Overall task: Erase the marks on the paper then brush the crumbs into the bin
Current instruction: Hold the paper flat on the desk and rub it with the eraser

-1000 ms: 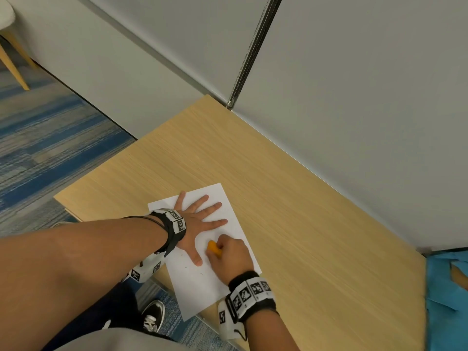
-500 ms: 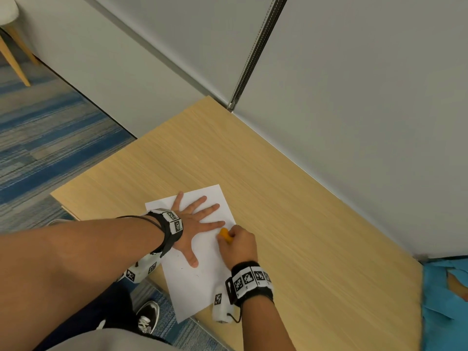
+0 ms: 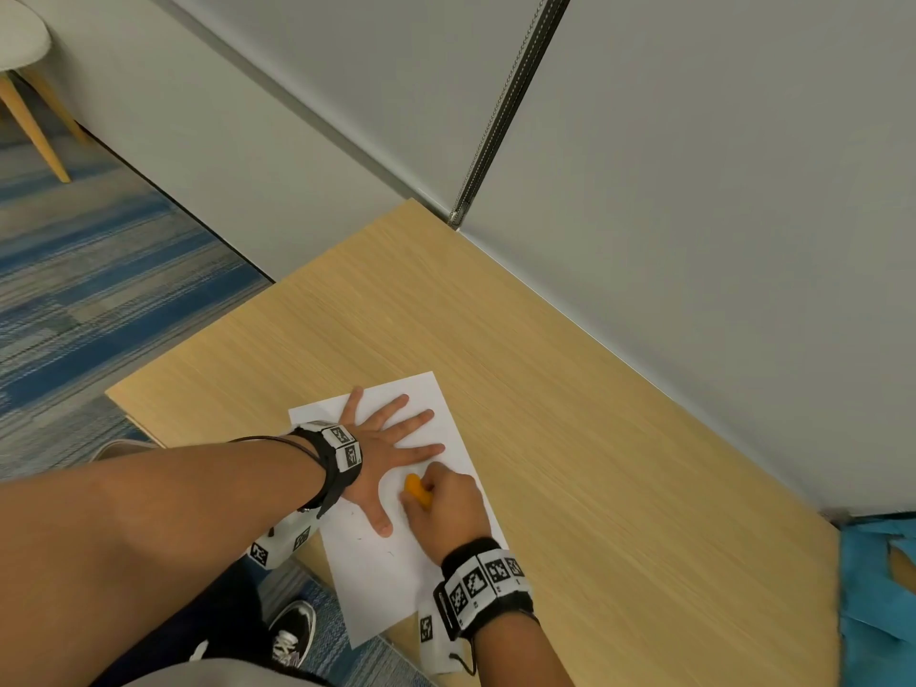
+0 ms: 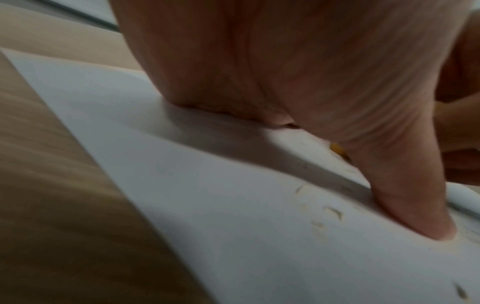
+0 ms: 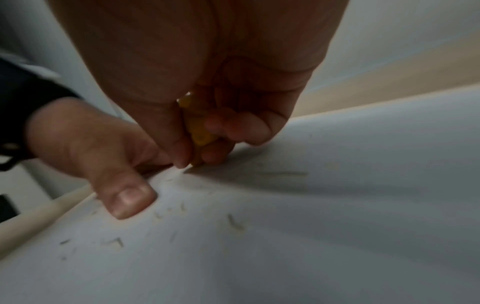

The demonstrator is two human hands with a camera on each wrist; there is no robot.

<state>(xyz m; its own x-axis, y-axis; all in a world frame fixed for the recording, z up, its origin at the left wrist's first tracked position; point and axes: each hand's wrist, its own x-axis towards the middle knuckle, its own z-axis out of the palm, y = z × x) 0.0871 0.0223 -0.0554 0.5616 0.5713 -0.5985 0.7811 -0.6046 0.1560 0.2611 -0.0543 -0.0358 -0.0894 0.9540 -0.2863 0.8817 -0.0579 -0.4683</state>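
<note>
1. Counter [image 3: 570,438]: light wood-grain top set into a corner of grey wall panels; it carries the sheet and both hands.
2. Paper [image 3: 386,577]: one white sheet, lying flat under both hands, its near corner reaching past the counter edge. Faint grey pencil marks [image 5: 280,174] show on it just beside the right hand's fingertips.
3. Left hand [image 3: 381,453]: palm down on the paper, fingers spread wide and straight, thumb stretched toward the right hand. It presses on the sheet and grasps nothing. A banded wrist strap with black-and-white square tags sits behind it.
4. Right hand [image 3: 443,508]: fingers curled, thumb and fingertips pinching the eraser, tip lowered onto the paper. It sits in the gap between the left hand's thumb and forefinger, close to both. It wears a matching tagged strap.
5. Eraser [image 3: 415,490]: small, orange-yellow, mostly covered by the right hand's fingers; its lower end meets the paper.
6. Crumbs [image 5: 235,223]: thin pale shavings scattered on the paper, near the left thumb and nearer the wrist than the right hand's fingertips.
</note>
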